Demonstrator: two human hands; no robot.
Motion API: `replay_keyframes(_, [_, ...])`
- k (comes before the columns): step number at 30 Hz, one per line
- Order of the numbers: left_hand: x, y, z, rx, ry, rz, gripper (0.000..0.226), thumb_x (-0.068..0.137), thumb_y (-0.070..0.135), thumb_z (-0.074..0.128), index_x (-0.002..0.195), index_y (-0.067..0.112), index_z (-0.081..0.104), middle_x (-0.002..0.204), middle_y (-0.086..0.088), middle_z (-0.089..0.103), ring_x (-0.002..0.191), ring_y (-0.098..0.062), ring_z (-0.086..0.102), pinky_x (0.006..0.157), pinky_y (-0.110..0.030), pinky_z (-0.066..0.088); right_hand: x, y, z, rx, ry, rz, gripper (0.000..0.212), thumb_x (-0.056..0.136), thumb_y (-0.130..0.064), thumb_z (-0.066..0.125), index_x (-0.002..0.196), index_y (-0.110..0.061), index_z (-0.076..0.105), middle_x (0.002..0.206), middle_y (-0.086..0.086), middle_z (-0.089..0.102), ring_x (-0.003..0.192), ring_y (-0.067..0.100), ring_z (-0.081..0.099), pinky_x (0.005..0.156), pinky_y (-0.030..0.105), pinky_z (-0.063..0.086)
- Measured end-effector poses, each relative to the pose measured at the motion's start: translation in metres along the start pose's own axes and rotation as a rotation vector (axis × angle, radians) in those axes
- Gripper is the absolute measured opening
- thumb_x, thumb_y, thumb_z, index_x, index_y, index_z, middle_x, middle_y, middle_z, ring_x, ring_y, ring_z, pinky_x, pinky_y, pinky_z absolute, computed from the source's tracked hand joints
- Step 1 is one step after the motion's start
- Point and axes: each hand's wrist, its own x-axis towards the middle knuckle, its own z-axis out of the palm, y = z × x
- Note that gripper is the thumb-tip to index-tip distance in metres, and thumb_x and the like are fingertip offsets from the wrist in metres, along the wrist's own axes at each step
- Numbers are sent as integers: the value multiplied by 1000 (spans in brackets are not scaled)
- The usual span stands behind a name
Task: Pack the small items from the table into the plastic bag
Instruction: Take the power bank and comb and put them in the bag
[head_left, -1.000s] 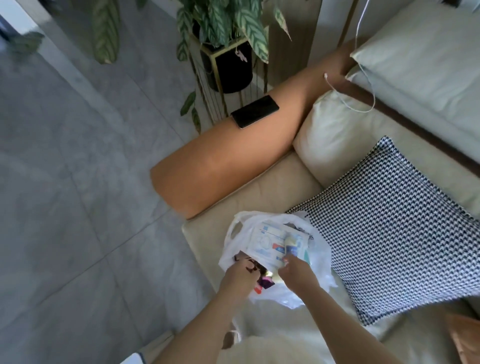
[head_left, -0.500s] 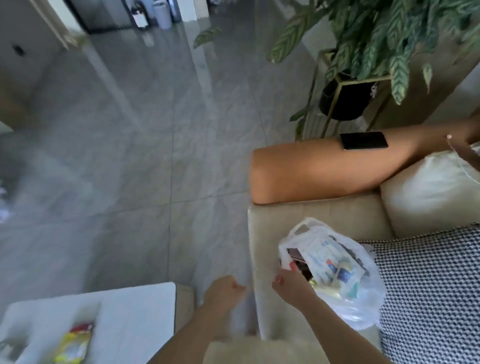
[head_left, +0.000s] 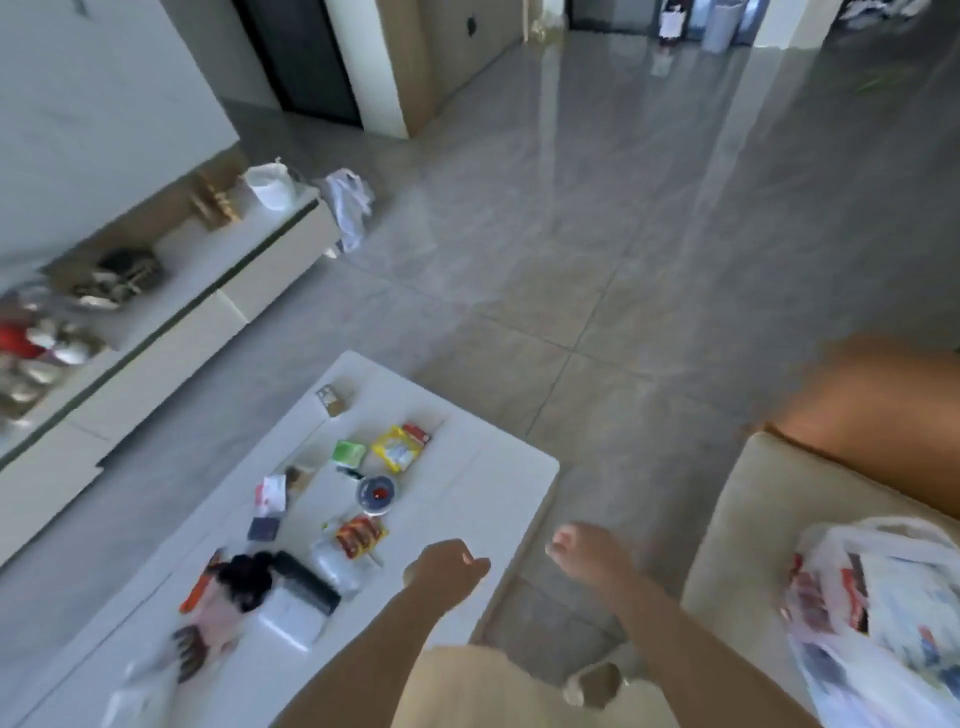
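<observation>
Small items (head_left: 332, 525) lay scattered on the white table (head_left: 483, 478), its right edge facing bare floor (head_left: 597, 291). The left hand (head_left: 447, 569) hovered fisted and empty above that edge; the right hand (head_left: 589, 551), curled and empty, hung over the gap. The plastic bag (head_left: 878, 608) sat on the sofa (head_left: 743, 519).

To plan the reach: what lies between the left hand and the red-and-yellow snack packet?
In the head view, only bare white table separates the left hand from the red-and-yellow snack packet.
</observation>
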Motion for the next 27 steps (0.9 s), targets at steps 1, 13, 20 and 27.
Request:
replay_keyframes(1, [-5, -25, -4, -32, 10, -28, 41, 91, 49, 48, 116, 19, 60, 129, 0, 58, 122, -19, 51, 99, -28, 40, -2, -17, 16, -78, 14, -63, 30, 87, -24, 44, 59, -17, 43, 79, 7, 63, 82, 22, 61, 70, 26, 44])
replay_keyframes(13, [-58, -243, -7, -371, 93, -405, 44, 91, 43, 46, 110, 8, 62, 105, -6, 63, 91, -21, 58, 78, -29, 46, -28, -174, 141, -467, -288, -330, 28, 91, -37, 42, 93, -12, 54, 95, 4, 61, 97, 22, 59, 79, 30, 42])
replay_keyframes(20, [-52, -273, 12, -653, 96, -565, 37, 90, 43, 47, 110, 15, 62, 111, 0, 62, 99, -19, 62, 84, -28, 51, 9, -213, 171, -628, -413, -389, 22, 91, -34, 42, 74, -20, 41, 83, -3, 52, 82, 17, 52, 68, 28, 36])
replay_keyframes(27, [-4, -287, 18, -808, 106, -678, 38, 92, 43, 46, 114, 17, 62, 115, -3, 66, 100, -22, 64, 86, -32, 55, 77, -243, 211, -681, -511, -417, 19, 96, -33, 43, 95, -17, 52, 94, 1, 57, 83, 15, 52, 68, 26, 40])
